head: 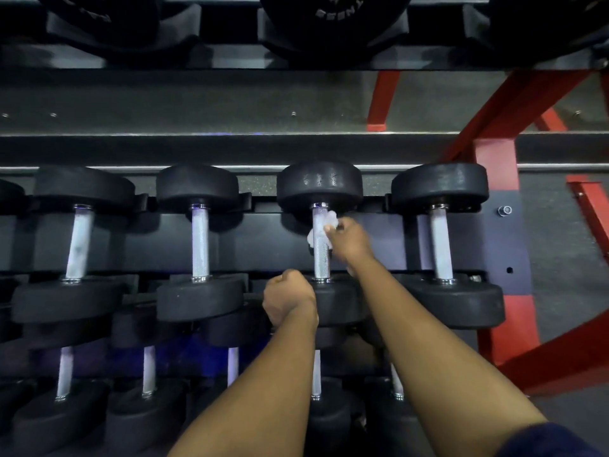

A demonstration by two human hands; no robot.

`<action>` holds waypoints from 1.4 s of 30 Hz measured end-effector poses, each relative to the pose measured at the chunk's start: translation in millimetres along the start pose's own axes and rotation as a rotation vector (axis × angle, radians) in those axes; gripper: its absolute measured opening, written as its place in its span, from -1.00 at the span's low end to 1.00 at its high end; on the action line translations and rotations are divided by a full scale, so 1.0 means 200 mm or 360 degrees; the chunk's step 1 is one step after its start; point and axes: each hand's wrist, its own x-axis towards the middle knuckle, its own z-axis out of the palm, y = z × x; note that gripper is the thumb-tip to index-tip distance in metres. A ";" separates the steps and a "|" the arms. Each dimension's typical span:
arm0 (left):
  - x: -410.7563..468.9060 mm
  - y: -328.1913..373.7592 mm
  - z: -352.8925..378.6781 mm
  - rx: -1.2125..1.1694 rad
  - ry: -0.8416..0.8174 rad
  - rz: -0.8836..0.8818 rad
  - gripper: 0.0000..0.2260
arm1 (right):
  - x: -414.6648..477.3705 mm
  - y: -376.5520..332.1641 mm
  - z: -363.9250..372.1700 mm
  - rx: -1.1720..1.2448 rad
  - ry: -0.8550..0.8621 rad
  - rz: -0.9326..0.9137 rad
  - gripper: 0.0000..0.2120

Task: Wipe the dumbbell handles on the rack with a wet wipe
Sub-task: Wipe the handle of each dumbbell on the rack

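Note:
Several black dumbbells with silver knurled handles lie in a row on the middle shelf of the rack (507,239). My right hand (351,240) grips a crumpled white wet wipe (324,225) and presses it against the upper part of the third dumbbell's handle (321,262). My left hand (288,300) is curled over the left edge of that dumbbell's near head (339,305). The wipe wraps partly round the handle, its far side hidden.
Neighbouring handles stand to the left (200,242) and right (440,242). A lower shelf holds several smaller dumbbells (148,371). Large dumbbell heads (333,21) sit on the shelf above. Red frame posts (497,166) rise at the right.

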 end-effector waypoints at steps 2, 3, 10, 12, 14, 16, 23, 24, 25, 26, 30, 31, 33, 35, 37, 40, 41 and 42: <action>0.00 0.00 -0.01 0.0008 0.0003 0.0004 -0.70 | 0.01 0.11 -0.02 -0.0058 -0.0281 0.0081 -0.82; -0.01 0.01 0.00 0.0015 0.0004 0.0003 -0.70 | 0.02 0.16 -0.03 -0.0123 -0.0427 0.0125 -0.84; -0.03 0.03 -0.01 -0.0005 -0.0014 -0.0025 -0.71 | 0.07 -0.02 0.00 0.0570 -0.0450 0.0185 -0.76; -0.03 0.03 -0.01 -0.0017 -0.0016 -0.0027 -0.72 | 0.09 -0.06 0.04 0.0962 -0.0348 0.0274 -0.83; -0.03 0.03 -0.02 -0.0031 -0.0013 -0.0033 -0.73 | 0.06 -0.04 0.04 0.0980 -0.0381 0.0330 -0.80; -0.03 0.03 -0.02 -0.0045 -0.0016 -0.0046 -0.74 | 0.03 0.02 0.01 0.0744 -0.0508 0.0317 -0.71; -0.03 0.03 -0.01 -0.0069 -0.0002 -0.0068 -0.74 | -0.04 0.13 -0.10 -0.0192 -0.0673 0.0139 -0.78; -0.03 0.03 -0.01 -0.0078 0.0006 -0.0064 -0.74 | -0.02 0.11 -0.11 -0.0435 -0.0633 0.0048 -0.76; -0.03 0.03 -0.01 -0.0081 0.0013 -0.0061 -0.73 | -0.02 0.07 -0.12 -0.0632 -0.0544 -0.0051 -0.75; -0.03 0.03 -0.01 -0.0075 0.0024 -0.0056 -0.73 | -0.02 0.03 -0.12 -0.0695 -0.0403 -0.0139 -0.75; -0.03 0.03 -0.01 -0.0072 0.0027 -0.0055 -0.73 | -0.01 -0.06 -0.08 -0.0373 0.0203 -0.0407 -0.78; -0.03 0.03 -0.01 -0.0074 0.0018 -0.0052 -0.73 | -0.01 -0.07 -0.07 -0.0458 0.0223 -0.0554 -0.79; -0.03 0.03 -0.01 -0.0087 0.0006 -0.0051 -0.75 | -0.02 -0.07 -0.07 -0.0658 0.0094 -0.0793 -0.84; -0.03 0.03 -0.01 -0.0086 0.0006 -0.0055 -0.75 | -0.07 -0.08 -0.09 -0.0777 -0.0242 -0.0892 -0.94; -0.02 0.03 -0.01 -0.0070 0.0001 -0.0060 -0.74 | -0.09 -0.06 -0.09 -0.1171 -0.0515 -0.1126 -0.95; -0.02 0.03 -0.01 -0.0067 -0.0019 -0.0051 -0.75 | -0.10 -0.06 -0.08 -0.1879 -0.0793 -0.1462 -0.82; -0.03 0.03 -0.01 -0.0065 -0.0017 -0.0048 -0.75 | -0.09 -0.05 -0.07 -0.2029 -0.0781 -0.1581 -0.78; -0.02 0.03 -0.01 -0.0063 -0.0010 -0.0051 -0.75 | -0.07 -0.06 -0.06 -0.2096 -0.0733 -0.1668 -0.77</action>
